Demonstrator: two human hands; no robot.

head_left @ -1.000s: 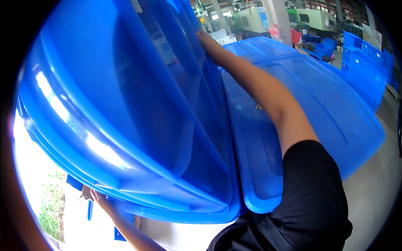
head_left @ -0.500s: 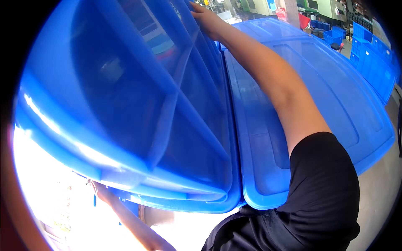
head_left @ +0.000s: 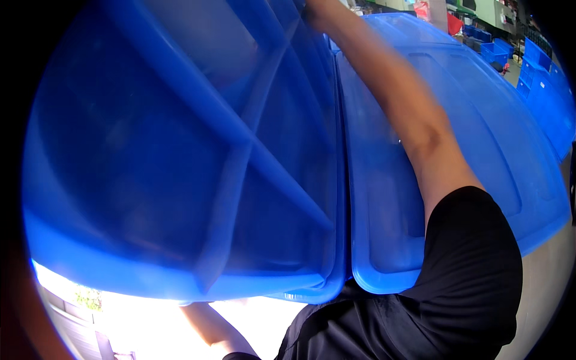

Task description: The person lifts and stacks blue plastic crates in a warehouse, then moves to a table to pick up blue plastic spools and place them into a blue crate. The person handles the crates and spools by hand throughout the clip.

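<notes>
The ribbed blue lid [head_left: 144, 156] is standing tilted left of the flat lid [head_left: 480, 120]; you're apparently steadying it, right hand [head_left: 317, 14] far-left, left hand [head_left: 193, 308] near-left of that, grips too hidden to tell, likely needing 2-handed balance next.

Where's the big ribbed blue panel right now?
The ribbed blue panel fills the left and centre of the head view, just left of the blue lid, with the right hand at its upper right.

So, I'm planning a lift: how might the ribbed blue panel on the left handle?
The ribbed blue panel is probably stiff, given its crossing ribs. Its smooth surface may feel slippery, and its breadth could make it tip.
</notes>
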